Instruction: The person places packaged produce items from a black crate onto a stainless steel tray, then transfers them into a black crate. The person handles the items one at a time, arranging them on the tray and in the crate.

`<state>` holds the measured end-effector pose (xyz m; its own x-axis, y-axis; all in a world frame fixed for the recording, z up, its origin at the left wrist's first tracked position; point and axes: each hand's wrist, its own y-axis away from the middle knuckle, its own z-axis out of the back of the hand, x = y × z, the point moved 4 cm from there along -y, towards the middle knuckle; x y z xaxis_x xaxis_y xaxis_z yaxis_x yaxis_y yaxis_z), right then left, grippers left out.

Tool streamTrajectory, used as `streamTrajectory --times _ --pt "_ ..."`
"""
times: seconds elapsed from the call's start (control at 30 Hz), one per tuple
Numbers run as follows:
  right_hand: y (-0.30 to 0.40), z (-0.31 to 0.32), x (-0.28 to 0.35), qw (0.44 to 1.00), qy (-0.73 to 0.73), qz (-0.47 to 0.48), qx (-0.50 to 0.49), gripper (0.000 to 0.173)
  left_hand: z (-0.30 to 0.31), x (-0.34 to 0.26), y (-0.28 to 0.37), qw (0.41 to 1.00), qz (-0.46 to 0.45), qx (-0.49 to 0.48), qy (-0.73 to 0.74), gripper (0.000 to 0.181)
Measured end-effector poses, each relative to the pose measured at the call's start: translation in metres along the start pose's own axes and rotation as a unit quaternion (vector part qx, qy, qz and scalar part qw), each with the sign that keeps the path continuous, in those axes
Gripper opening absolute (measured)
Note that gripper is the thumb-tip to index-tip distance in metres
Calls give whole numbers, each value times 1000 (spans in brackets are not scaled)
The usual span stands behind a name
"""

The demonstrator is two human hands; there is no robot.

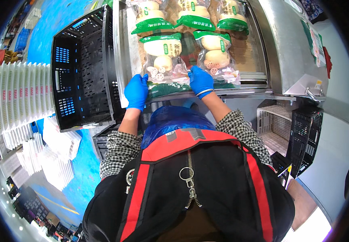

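Several clear plastic bags of lotus root with green bands lie in rows on a metal-framed work surface. My left hand, in a blue glove, pinches the lower left corner of the near left bag. At that bag's lower right corner is my right hand, gloved the same way, its fingers closed on the edge. The near right bag lies just beyond my right hand, partly covered by it. Farther back are a left bag, a middle bag and a right bag.
An empty black plastic crate stands tilted at the left, beside the metal frame. White plastic crates are stacked farther left. A stainless steel machine housing borders the right. Below it are a white crate and a black crate.
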<state>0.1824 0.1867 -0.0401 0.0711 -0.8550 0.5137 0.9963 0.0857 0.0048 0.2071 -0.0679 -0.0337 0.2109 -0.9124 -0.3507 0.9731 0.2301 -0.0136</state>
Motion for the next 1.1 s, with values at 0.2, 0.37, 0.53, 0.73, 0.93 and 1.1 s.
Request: streamTrajectory --times 0.2,0.37,0.53,0.73,0.93,1.1 --pt "9 -16 -5 980 166 105 -44 13 3 -9 7 986 -57 -20 -157 36" --pt "12 18 13 960 168 221 -21 25 31 -9 16 949 -280 -142 -3 38" --pt "-3 18 7 937 189 288 57 37 19 -8 1 926 -355 104 -75 27" --pt "-4 12 8 918 236 311 74 17 15 -18 4 869 -473 67 -129 11" --pt "0 1 12 894 273 334 123 8 4 -20 4 815 -527 182 -157 3" --pt "14 7 16 904 279 309 93 7 13 -12 2 821 -513 220 -121 4"
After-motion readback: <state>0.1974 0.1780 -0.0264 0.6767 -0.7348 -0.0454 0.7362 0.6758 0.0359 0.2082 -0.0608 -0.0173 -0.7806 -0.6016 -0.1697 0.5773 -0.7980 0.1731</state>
